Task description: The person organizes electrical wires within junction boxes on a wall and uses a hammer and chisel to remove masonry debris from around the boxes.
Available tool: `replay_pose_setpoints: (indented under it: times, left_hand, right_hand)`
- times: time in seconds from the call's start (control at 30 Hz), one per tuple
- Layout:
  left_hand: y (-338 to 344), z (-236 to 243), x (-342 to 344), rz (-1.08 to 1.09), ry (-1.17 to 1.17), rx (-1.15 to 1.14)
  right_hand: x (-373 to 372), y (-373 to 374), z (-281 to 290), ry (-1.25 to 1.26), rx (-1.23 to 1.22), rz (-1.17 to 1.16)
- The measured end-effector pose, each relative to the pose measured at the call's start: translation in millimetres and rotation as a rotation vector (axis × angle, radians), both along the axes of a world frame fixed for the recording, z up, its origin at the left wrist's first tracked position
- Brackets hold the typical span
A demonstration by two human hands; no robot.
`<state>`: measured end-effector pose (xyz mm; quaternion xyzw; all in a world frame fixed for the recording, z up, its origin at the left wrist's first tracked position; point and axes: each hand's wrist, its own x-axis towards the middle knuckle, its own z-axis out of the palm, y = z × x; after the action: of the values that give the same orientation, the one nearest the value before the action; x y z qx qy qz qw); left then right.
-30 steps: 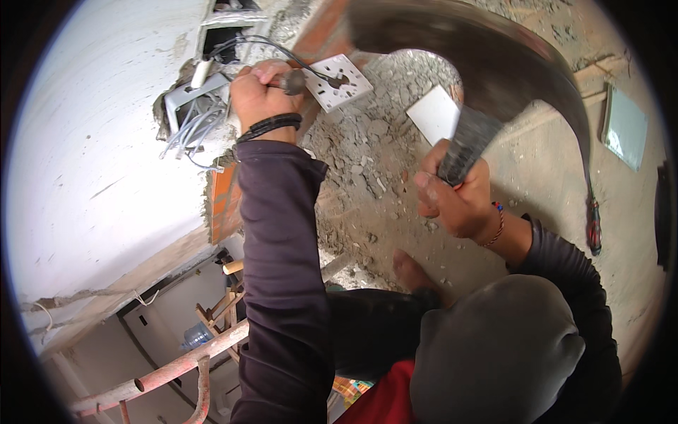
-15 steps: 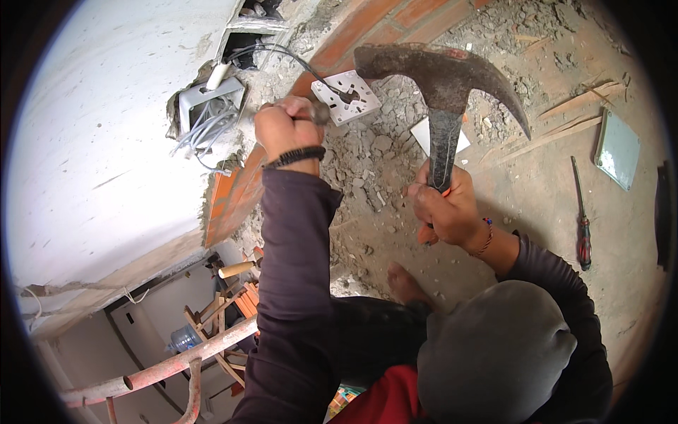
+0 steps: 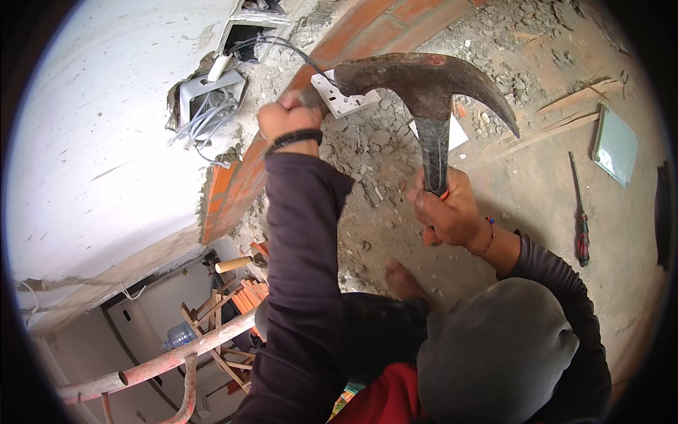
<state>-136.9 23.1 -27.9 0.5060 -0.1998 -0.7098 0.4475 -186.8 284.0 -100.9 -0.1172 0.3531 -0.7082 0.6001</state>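
My right hand (image 3: 452, 208) is wrapped round the dark handle of a claw hammer (image 3: 422, 79). The worn, rusty head is raised, its curved claw to the right and its striking face toward my left hand. My left hand (image 3: 286, 121), beside the brick edge of the wall, is closed round what looks like a chisel (image 3: 311, 97). Only its blunt grey end shows, blurred; the rest is hidden by the fist and the wall side. Just past that end lies a white slotted plate (image 3: 346, 106), partly covered by the hammer head.
In the white wall on the left, an open electrical box (image 3: 187, 95) holds grey cables (image 3: 212, 116). Broken rubble (image 3: 374, 141) covers the floor. A screwdriver (image 3: 580, 219) and a pale box lid (image 3: 616, 147) lie right. Red-white pipe railing (image 3: 205, 343) stands lower left.
The hammer head has swung left and slightly down, closer to my left hand. My left fist and the chisel end have shifted slightly; my right hand stays nearly in place.
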Motion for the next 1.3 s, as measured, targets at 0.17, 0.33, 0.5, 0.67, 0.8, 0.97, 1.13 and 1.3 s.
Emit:
replay_pose_setpoints:
  times: [0.17, 0.33, 0.5, 0.67, 0.8, 0.97, 1.13, 1.3]
  left_hand:
    - [22.6, -14.9, 16.5, -0.110, 0.113, 0.051]
    - [6.9, 13.0, -2.9, -0.393, -0.009, -0.085]
    - [-16.1, 6.3, 7.6, -0.386, 0.298, 0.023]
    - [5.4, -2.7, 5.0, -0.061, 0.256, 0.150]
    - [14.9, -3.7, 15.6, -0.287, 0.098, -0.055]
    - [-19.7, 9.8, 11.3, -0.415, 0.190, -0.010]
    - [6.5, -4.4, 12.1, -0.490, -0.595, -0.477]
    - [33.4, -5.1, 29.5, 0.004, 0.116, -0.021]
  right_hand:
    - [4.2, 6.0, -1.9, 0.008, 0.022, -0.002]
    - [0.4, 5.1, -2.1, -0.042, -0.019, 0.029]
    - [6.4, 5.8, -5.6, -0.100, -0.023, 0.019]
    - [2.1, 9.2, -10.8, -0.093, -0.006, -0.013]
    - [-3.3, 13.0, -9.4, -0.023, 0.022, 0.015]
    - [-1.3, 13.9, -9.9, -0.065, 0.006, 0.031]
    - [-1.5, 14.8, -12.5, -0.027, 0.009, 0.023]
    - [-6.8, 18.5, -2.6, -0.048, 0.050, 0.023]
